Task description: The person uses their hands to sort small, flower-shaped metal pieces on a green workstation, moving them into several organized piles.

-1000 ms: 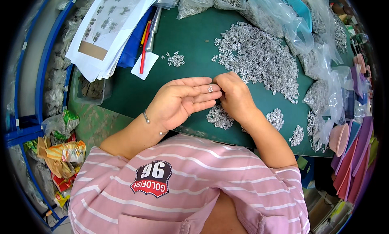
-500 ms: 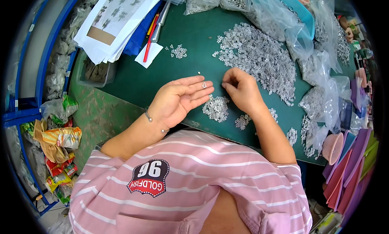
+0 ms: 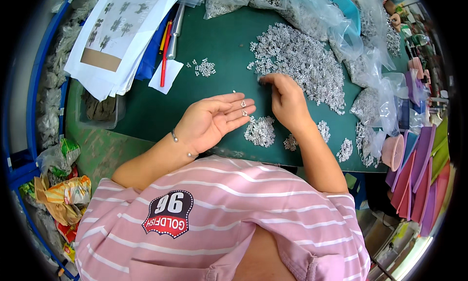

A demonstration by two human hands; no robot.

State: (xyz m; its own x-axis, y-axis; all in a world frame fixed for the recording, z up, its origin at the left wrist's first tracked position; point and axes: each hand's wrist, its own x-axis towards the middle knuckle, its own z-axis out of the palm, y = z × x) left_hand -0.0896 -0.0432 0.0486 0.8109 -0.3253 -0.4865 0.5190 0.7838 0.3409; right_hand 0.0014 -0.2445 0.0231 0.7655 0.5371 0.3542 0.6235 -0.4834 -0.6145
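Note:
My left hand (image 3: 207, 118) lies palm up above the green table (image 3: 161, 105), its fingers stretched out. Two small silver metal pieces (image 3: 244, 113) rest on those fingers. At the left edge of a large heap of small silver metal pieces (image 3: 304, 62), my right hand (image 3: 288, 98) has thumb and fingers drawn together. Something greyish shows at its fingertips, too small to make out. Just beyond my left fingertips sits a smaller pile of silver pieces (image 3: 260, 131). A tiny whitish bit (image 3: 234, 91) is on the table beside my left fingers.
Little piles of metal pieces (image 3: 345, 149) line the near table edge. Plastic bags (image 3: 358, 69) of parts and a turquoise tray (image 3: 343, 8) crowd the far right. Printed sheets (image 3: 117, 32), a red pen (image 3: 166, 54) and a clear tub (image 3: 100, 108) are on the left.
A second silver piece now lies on my left fingers, where one lay before. My right hand has moved away from the left, outward to the heap's edge. The view has shifted slightly.

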